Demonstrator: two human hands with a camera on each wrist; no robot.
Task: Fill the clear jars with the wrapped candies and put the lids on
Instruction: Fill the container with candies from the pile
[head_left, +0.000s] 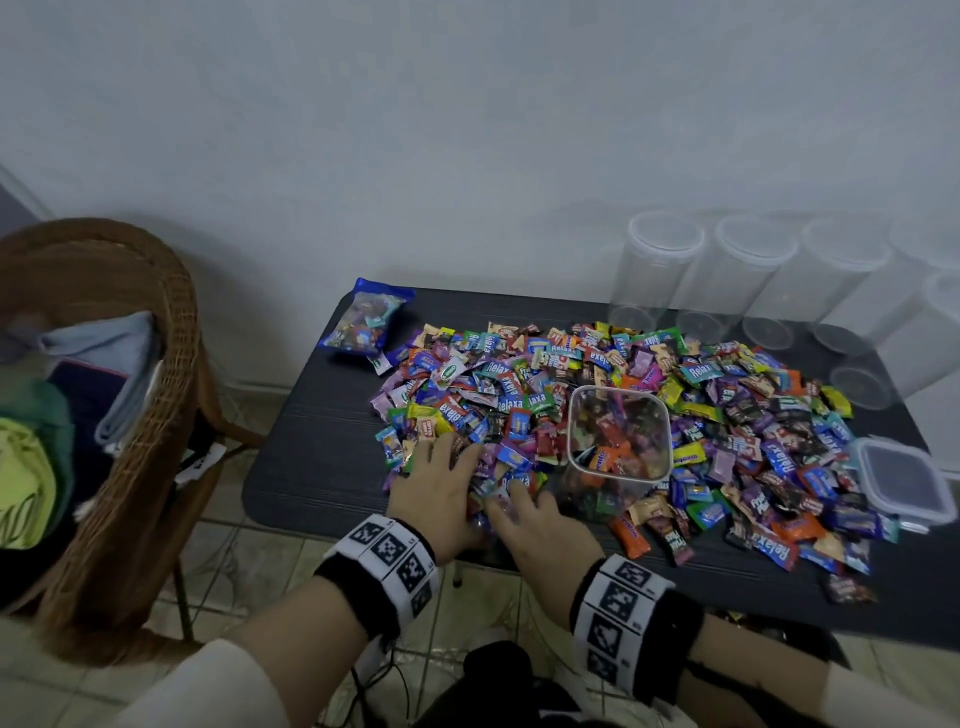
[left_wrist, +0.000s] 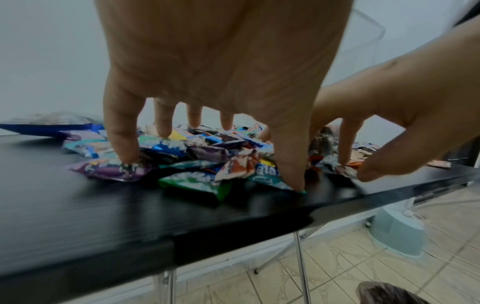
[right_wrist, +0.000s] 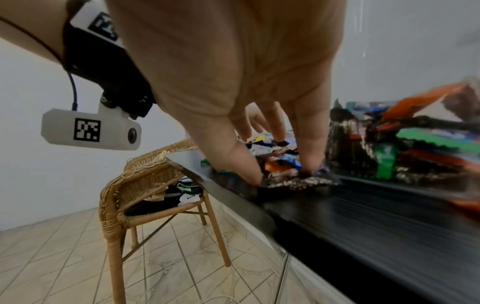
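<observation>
A: Report legible markings.
B: Several wrappers in the pile of wrapped candies (head_left: 644, 395) read "Relaxa"; others read "Fruit Plus", and orange ones read "mentos". Both wristbands (head_left: 397, 564) carry black-and-white square fiducial codes. No other text is readable.

A: Location of task items?
B: The pile covers the black table (head_left: 322, 457). The open square jar (head_left: 618, 441), partly filled, stands upright in the pile. Its lid (head_left: 901, 480) lies flat at the pile's right edge. Empty lidded jars (head_left: 748, 275) stand at the table's far edge.

A: Left hand (head_left: 434, 491) condition?
B: Palm down on the pile's near-left edge, fingers spread and bent, fingertips (left_wrist: 127, 156) pressing on wrappers. No candy is enclosed.

A: Right hand (head_left: 545, 525)?
B: Just beside the left hand, near the jar, palm down. Fingers arched, thumb and a fingertip (right_wrist: 310, 164) touching a dark wrapper; whether it is pinched, I cannot tell.
</observation>
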